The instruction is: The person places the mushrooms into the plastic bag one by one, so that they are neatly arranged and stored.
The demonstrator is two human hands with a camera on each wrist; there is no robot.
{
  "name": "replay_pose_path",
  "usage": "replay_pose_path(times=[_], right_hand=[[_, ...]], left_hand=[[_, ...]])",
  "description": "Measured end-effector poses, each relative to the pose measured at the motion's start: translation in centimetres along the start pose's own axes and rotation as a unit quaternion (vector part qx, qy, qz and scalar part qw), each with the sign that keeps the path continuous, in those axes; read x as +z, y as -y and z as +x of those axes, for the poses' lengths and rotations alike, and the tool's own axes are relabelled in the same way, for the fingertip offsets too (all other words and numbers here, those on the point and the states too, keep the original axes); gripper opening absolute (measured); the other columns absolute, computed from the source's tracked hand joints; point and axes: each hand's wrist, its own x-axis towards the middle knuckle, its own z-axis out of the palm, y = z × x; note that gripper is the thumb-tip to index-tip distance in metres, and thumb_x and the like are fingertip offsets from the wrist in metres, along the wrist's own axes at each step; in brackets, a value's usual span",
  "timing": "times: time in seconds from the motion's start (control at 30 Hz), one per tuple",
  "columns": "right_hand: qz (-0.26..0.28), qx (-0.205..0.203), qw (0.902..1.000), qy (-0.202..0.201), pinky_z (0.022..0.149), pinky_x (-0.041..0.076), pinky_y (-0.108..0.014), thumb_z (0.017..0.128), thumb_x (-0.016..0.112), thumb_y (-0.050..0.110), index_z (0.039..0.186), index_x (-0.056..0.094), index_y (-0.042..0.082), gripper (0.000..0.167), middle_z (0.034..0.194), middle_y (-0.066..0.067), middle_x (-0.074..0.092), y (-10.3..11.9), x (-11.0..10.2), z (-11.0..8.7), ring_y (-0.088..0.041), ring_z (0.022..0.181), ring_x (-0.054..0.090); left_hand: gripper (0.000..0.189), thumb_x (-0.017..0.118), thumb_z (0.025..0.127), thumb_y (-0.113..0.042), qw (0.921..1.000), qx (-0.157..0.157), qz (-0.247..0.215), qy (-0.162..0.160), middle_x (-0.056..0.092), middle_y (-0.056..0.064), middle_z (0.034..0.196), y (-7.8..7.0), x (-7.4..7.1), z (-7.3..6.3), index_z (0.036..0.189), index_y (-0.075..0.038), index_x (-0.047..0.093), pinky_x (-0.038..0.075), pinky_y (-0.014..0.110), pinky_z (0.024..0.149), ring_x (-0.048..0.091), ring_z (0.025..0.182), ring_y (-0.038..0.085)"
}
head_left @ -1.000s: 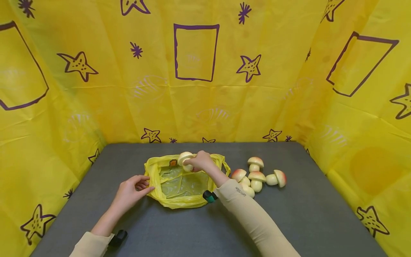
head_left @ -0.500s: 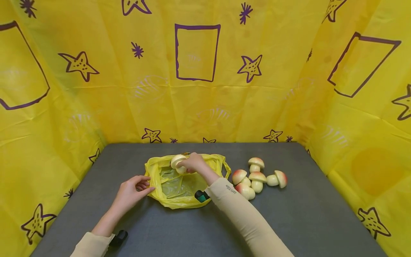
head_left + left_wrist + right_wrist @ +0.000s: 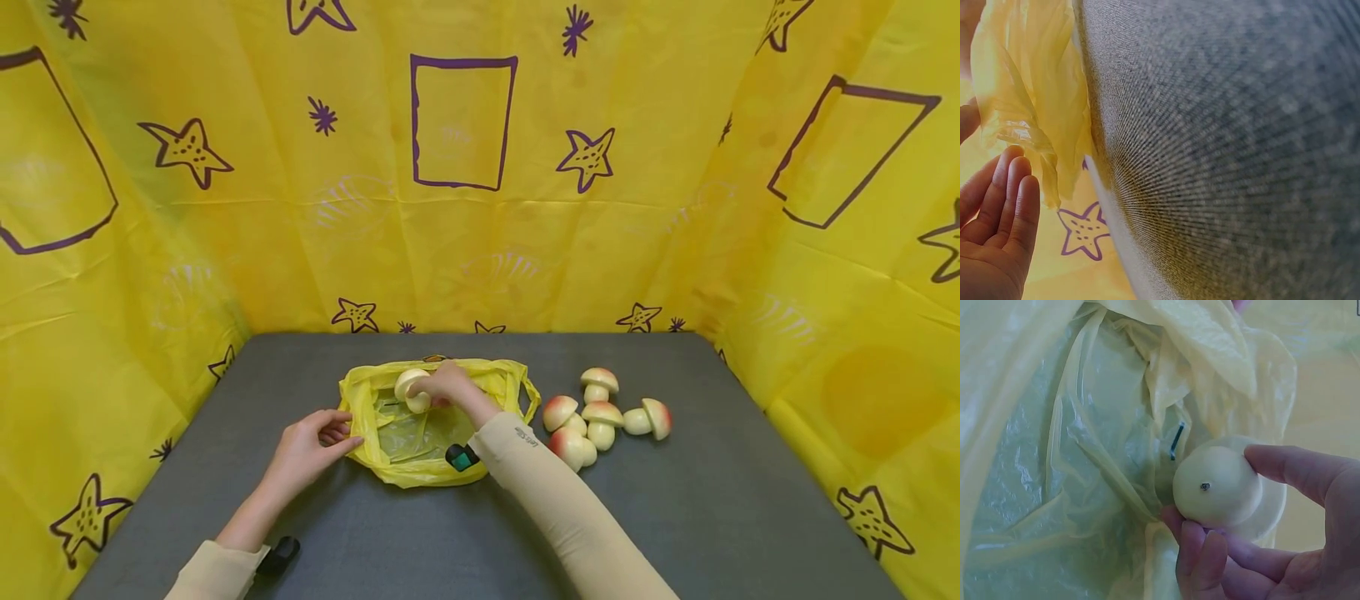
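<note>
Held inside the mouth of the yellow plastic bag (image 3: 405, 477), toward its far left part: a pale toy mushroom (image 3: 411, 390), gripped in the right hand (image 3: 450, 385). Thumb (image 3: 1297, 469) pressed to one side, fingers (image 3: 1207, 559) curled in against the other, with no gap left between skin and toy. Tilted in that grip, cap toward the upper left in the head view, rounded stem base turned to the right wrist camera, with a small dark spot (image 3: 1205, 486) at its middle. Hard to judge from these angles whether cap and bag wall touch.

At the left rim, the left hand (image 3: 307, 442): fingers loosely bent, thumb well apart from them, tips against the film, with only bag material between.

Thin, glossy, crinkled film, translucent in the middle and folded into thicker yellow bands round a wide, roughly oval opening. Smooth, slightly shiny toy surface, cream coloured, with a domed cap and bulbous stem. To the right of the bag, a cluster of mushrooms (image 3: 602, 423) of the same shape, caps blushed red, one on its side at the far right. Beneath everything, a dark grey, finely ribbed tabletop (image 3: 412, 542); behind, creased yellow cloth (image 3: 465, 287) with purple starfish outlines.
</note>
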Motion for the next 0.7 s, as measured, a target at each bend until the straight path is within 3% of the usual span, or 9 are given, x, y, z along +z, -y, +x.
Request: replay_pose_path(times=[0.13, 0.4, 0.7], right_hand=[[0.003, 0.008, 1.0000, 0.000, 0.047, 0.045, -0.027, 0.070, 0.080, 0.031, 0.076, 0.059, 0.006, 0.033, 0.056, -0.002, 0.050, 0.1, 0.5, 0.1, -0.016, 0.045, 0.045], [0.001, 0.024, 0.9997, 0.002, 0.063, 0.056, -0.031, 0.071, 0.080, 0.031, 0.082, 0.060, 0.004, 0.035, 0.068, -0.006, 0.060, 0.3, 1.3, 0.7, -0.018, 0.054, 0.060], [0.083, 0.039, 0.9954, 0.029, 0.069, 0.058, -0.033, 0.076, 0.080, 0.022, 0.106, 0.058, -0.005, 0.046, 0.080, -0.012, 0.064, 0.2, 1.6, 0.2, -0.027, 0.076, 0.071]], left_hand=[[0.038, 0.080, 0.076, -0.028, 1.0000, -0.005, -0.001, 0.003, 0.066, -0.001, 0.085, 0.1, 0.0, 0.0, 0.105, -0.006, 0.068, 0.054, 0.028, 0.066, 0.061, 0.074, 0.009], [0.037, 0.080, 0.076, -0.029, 1.0000, 0.000, -0.005, -0.001, 0.066, -0.002, 0.086, 0.3, -0.1, -0.1, 0.104, -0.007, 0.069, 0.054, 0.025, 0.066, 0.061, 0.073, 0.008], [0.037, 0.080, 0.076, -0.029, 0.9999, -0.009, -0.007, -0.005, 0.066, -0.001, 0.084, 0.4, -0.2, -0.3, 0.105, -0.008, 0.069, 0.053, 0.023, 0.064, 0.060, 0.072, 0.008]])
